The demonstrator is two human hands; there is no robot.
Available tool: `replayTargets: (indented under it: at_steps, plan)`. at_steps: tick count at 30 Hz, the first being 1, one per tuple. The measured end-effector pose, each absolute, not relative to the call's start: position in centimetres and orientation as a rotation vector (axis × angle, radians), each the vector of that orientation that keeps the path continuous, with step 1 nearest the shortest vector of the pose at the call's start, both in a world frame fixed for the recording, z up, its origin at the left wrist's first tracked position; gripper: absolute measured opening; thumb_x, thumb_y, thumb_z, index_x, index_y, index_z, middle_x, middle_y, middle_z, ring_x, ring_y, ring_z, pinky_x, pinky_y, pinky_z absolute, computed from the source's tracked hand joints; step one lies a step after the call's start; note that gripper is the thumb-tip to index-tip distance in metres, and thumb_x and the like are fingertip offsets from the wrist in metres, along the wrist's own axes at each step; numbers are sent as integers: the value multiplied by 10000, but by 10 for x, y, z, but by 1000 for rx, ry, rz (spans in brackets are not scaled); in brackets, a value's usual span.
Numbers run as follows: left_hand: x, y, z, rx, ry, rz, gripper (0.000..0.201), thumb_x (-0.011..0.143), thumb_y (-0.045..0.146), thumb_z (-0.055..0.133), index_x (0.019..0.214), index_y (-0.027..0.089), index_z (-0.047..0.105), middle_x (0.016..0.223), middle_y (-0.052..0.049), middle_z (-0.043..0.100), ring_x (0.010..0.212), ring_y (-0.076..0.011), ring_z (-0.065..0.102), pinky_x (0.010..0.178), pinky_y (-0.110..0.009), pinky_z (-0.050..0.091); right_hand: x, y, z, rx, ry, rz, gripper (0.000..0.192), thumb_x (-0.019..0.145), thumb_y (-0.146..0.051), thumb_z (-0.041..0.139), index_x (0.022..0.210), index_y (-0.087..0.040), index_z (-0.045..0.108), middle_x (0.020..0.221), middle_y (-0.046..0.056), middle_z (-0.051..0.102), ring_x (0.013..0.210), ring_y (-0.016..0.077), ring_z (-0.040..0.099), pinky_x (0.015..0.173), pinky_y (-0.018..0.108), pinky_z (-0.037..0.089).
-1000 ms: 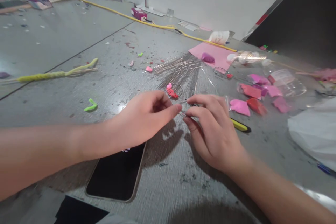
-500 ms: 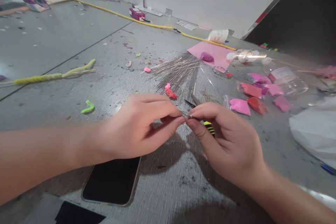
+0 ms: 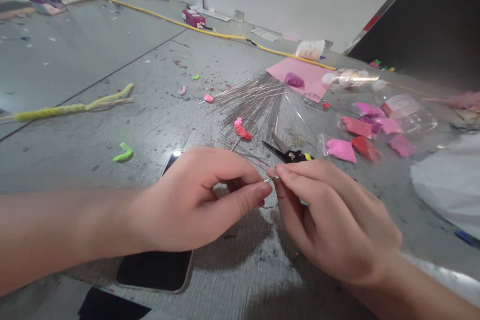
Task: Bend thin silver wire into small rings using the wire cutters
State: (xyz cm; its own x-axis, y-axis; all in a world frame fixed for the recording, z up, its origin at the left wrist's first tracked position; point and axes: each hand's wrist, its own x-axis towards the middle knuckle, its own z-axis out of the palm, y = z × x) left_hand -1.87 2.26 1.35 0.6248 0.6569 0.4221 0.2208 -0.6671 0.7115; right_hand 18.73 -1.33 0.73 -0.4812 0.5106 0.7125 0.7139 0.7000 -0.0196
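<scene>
Between the fingertips of both hands is a thin metal wire [image 3: 267,180], with a small loop of it showing below. My left hand [image 3: 210,195] pinches it between thumb and forefinger. From the other side my right hand [image 3: 333,215] also pinches it, its fingers covering that end. Just behind the right hand lie black scissors with yellow on the handle [image 3: 290,154], blades apart. A fan of loose straight wires [image 3: 255,95] spreads over the table beyond the hands. A ring of wire carrying pink and red clay bits [image 3: 243,130] rests in front of that fan.
A phone [image 3: 153,270] lies partly under my left forearm. Small bags of pink, red and purple clay [image 3: 341,150] are at the right, near a clear plastic bottle [image 3: 408,115]. A yellow-green wrapped stem [image 3: 56,111] lies left. A yellow cable [image 3: 168,20] crosses the back.
Both hands have come slightly nearer to me. My right hand has turned over, its back now upward, and more of the scissors shows. The wire stays pinched between the hands.
</scene>
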Motion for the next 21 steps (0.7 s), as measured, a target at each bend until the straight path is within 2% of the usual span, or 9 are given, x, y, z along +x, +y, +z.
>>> replayTargets:
  at_steps: [2,5,8,10,13,16,19,21]
  plan:
    - [-19,24,11,2252,724,931,238,984,181,568,761,164,649,611,13,619,552,-93,538,531,-214,436,185,-13,8,-1055,-2116,-213,132,878,-80,690,900,-208,667,777,36,752,687,163,698,629,277,575]
    - [-22,31,6,2366,745,985,168,981,193,569,841,177,660,704,-24,670,646,-130,599,605,-249,481,182,-11,12,-1271,-1959,227,103,897,-167,697,819,-218,654,714,-13,722,622,129,670,593,244,554]
    - [-27,38,0,2486,707,1024,132,972,162,548,923,214,659,816,-55,705,747,-166,637,666,-279,517,183,-6,19,-1319,-1846,794,85,929,-245,668,854,-221,699,800,-2,752,721,149,711,648,252,576]
    - [-29,39,-2,2576,678,1042,162,966,138,534,971,235,664,877,-65,717,790,-178,638,707,-299,535,184,-2,23,-1309,-1751,1034,161,964,-316,633,868,-222,720,828,14,757,799,176,727,680,272,586]
    - [-31,39,-3,2694,651,1052,195,958,127,528,1018,247,670,900,-65,715,805,-188,623,743,-324,544,185,0,24,-1355,-1669,1139,235,963,-405,641,851,-219,732,817,24,753,784,178,711,633,261,565]
    - [-30,38,-2,2757,667,1051,166,958,142,537,982,237,671,880,-67,698,806,-197,613,756,-334,539,185,-1,23,-1418,-1677,1090,236,942,-424,665,839,-222,734,781,17,729,662,145,642,486,225,467]
    - [-28,36,-2,2773,661,1020,160,966,152,525,915,219,660,859,-75,678,788,-200,597,732,-335,524,183,-4,25,-1457,-1698,1055,233,937,-418,664,821,-225,724,602,-27,597,485,104,471,382,225,332]
    - [-27,36,-2,2750,650,989,169,970,141,510,904,208,651,852,-78,669,773,-195,585,708,-329,511,182,-6,26,-1470,-1729,1034,223,950,-391,647,812,-227,708,516,-59,488,428,92,378,365,231,288]
